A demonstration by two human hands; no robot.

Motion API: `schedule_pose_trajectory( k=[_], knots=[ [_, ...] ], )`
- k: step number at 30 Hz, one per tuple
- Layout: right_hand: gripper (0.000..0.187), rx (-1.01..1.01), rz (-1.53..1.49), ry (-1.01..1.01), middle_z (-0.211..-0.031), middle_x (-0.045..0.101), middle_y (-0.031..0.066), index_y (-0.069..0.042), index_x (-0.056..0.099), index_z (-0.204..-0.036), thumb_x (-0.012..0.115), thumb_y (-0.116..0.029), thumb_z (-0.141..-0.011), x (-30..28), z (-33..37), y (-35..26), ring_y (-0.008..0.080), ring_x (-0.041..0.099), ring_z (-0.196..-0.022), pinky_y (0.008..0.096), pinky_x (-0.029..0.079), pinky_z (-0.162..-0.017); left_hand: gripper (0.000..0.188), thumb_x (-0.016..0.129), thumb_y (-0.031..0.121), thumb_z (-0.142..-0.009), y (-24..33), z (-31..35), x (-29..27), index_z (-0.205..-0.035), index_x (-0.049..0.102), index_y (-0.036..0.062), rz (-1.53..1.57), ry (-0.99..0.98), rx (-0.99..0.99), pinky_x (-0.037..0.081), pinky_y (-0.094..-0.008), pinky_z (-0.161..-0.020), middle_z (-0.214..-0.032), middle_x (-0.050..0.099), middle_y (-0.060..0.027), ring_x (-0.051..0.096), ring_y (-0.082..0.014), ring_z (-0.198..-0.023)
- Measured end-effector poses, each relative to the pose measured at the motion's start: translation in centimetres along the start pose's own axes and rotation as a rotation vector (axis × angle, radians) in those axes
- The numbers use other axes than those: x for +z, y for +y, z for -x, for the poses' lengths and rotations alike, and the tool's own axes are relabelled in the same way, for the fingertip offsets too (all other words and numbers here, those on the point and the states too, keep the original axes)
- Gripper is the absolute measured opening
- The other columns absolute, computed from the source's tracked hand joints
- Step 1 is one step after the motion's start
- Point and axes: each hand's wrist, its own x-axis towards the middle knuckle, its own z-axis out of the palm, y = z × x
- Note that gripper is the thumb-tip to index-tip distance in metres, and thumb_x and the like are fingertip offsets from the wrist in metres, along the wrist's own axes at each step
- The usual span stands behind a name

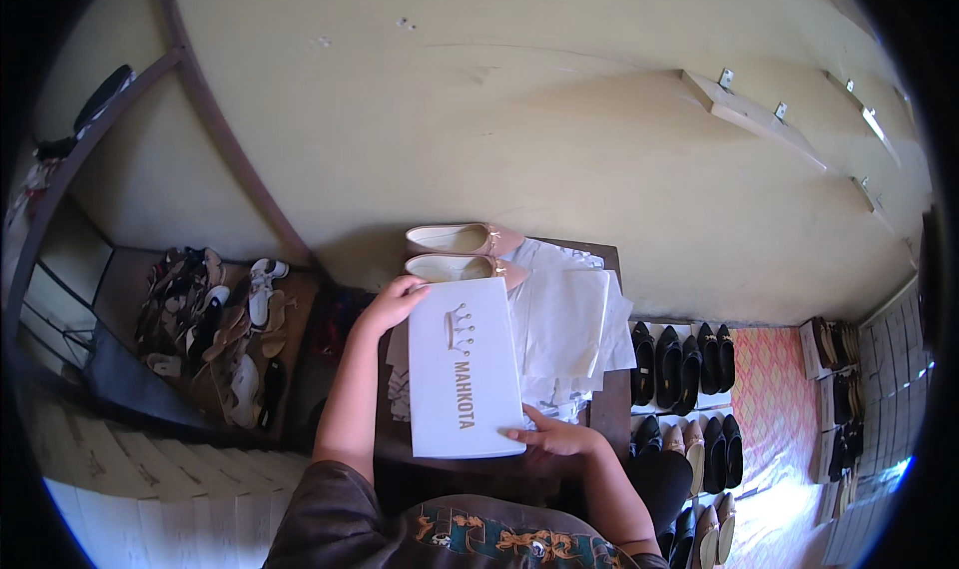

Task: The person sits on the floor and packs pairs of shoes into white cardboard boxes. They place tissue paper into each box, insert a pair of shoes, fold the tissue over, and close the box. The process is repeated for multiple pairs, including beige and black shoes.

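As the left hand (393,304) and right hand (557,439), half-curled, are holding the white box (467,369), pink shoes (505,240) are sitting close. Any forward slip is risking scuffs.

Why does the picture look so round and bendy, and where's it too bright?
In the head view, the fisheye lens bends the long brown post and leaves black corners; in the head view, glare washes out part of the shiny pink-patterned floor covering; in the head view, a soft shadow darkens the cream wall beside the pink pointed flat shoes.
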Motion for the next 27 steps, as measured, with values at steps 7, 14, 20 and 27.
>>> schedule_pose_trajectory(
  k=[7,14,20,27],
  knots=[
    [0.075,0.015,-0.320,-0.012,-0.115,0.052,0.0187,-0.012,0.010,-0.140,0.058,-0.032,-0.086,1.7,-0.1,1.7,0.0297,0.063,-0.087,0.0334,0.052,-0.070,0.038,0.064,0.029,-0.078,3.4,3.4,0.0,-0.104,0.056,0.0010,-0.037,0.265,0.062,0.046,-0.0335,-0.079,-0.097,0.062,-0.0180,0.060,-0.0253,-0.090],
    [0.073,-0.141,-0.247,0.087,-0.118,0.051,0.0169,-0.012,0.017,-0.140,0.055,-0.041,-0.085,4.8,5.2,1.2,0.0299,0.062,-0.090,0.0375,0.049,-0.077,0.036,0.066,0.030,-0.076,6.3,12.6,-4.0,-0.094,0.062,-0.0011,-0.036,0.493,0.132,0.047,-0.0330,-0.074,-0.090,0.063,-0.0171,0.061,-0.0248,-0.084],
    [0.072,-0.271,-0.223,0.314,-0.118,0.049,0.0173,-0.012,0.023,-0.138,0.059,-0.041,-0.083,5.4,6.6,0.1,0.0252,0.060,-0.092,0.0343,0.048,-0.074,0.035,0.062,0.029,-0.081,1.2,21.7,-3.2,-0.097,0.060,-0.0022,-0.047,0.624,0.054,0.045,-0.0306,-0.074,-0.092,0.063,-0.0150,0.060,-0.0210,-0.084],
    [0.078,-0.322,0.355,0.746,-0.112,0.050,0.0196,-0.005,0.027,-0.135,0.067,-0.038,-0.077,3.1,2.2,-5.0,0.0243,0.059,-0.088,0.0325,0.049,-0.071,0.033,0.057,0.032,-0.084,0.3,28.3,-0.3,-0.091,0.056,0.0000,0.156,0.400,-0.208,0.046,-0.0235,-0.046,-0.078,0.057,-0.0066,0.054,-0.0109,-0.061]
  ],
)
